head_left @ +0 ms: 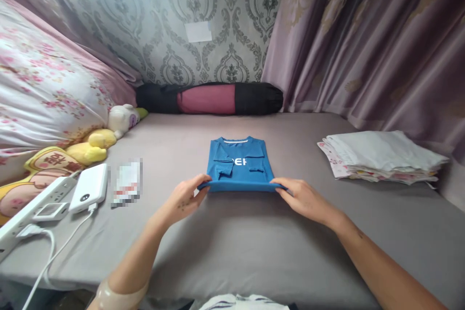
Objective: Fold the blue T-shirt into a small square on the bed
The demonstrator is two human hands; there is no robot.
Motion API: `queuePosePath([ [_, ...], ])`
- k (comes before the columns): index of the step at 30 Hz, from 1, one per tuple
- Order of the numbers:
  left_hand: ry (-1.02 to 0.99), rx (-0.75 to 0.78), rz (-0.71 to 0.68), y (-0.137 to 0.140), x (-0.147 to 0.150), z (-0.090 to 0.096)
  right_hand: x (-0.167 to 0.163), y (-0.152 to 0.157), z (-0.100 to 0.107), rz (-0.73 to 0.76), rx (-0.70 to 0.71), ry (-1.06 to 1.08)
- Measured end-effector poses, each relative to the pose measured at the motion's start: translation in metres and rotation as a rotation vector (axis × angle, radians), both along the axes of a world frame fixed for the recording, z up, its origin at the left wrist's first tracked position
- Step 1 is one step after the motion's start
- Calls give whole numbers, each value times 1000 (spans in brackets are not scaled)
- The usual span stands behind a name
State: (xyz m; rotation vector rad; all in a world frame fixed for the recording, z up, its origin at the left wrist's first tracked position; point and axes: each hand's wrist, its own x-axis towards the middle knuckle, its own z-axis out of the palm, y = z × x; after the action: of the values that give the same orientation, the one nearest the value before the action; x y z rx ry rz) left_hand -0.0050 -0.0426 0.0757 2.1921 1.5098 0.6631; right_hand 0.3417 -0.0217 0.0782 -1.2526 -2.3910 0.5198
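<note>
A: Folded blue cotton T-shirt with white lettering [239,164] lies flat on the grey bed sheet [254,247], collar pointing away toward the black-and-pink bolster roll [209,98] at the wall.

B: Hands?

A: Left hand [183,198] at the shirt's near left corner, right hand [303,198] at its near right corner. Fingers [199,185] of both curled shut, pinching the near folded edge; how deep the thumbs sit under it I cannot tell.

B: Doing it well?

A: My judgement: keep both pinches level, hold the layers together so the tucked sleeves stay put, move both hands evenly, then smooth from the middle out to the corners.

B: Around the shirt?

A: Right of the shirt, well apart: stack of folded white and floral-print cloths [381,157]. Left of it: white power bank [90,188] with cable, white power strip [32,210], and yellow plush toys [90,147] against the floral bedding.
</note>
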Motion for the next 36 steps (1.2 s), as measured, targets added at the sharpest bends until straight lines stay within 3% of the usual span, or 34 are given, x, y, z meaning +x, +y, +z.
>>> queuePosePath([
  [4, -234, 16, 145, 33, 9, -8, -11, 36, -8, -223, -101, 92],
  [8, -346, 3, 289, 74, 16, -21, -22, 78, -19, -341, -114, 156],
  [12, -297, 22, 418, 114, 20, -34, -32, 119, -33, -435, -143, 197],
  [16, -158, 27, 499, 142, 23, -38, -42, 146, -39, -546, -159, 64],
  [23, -13, 75, 549, 172, 30, -45, -62, 161, -31, -683, -99, -159],
  [36, 165, 66, 621, 197, 41, -62, -74, 185, -39, -718, -36, -311],
])
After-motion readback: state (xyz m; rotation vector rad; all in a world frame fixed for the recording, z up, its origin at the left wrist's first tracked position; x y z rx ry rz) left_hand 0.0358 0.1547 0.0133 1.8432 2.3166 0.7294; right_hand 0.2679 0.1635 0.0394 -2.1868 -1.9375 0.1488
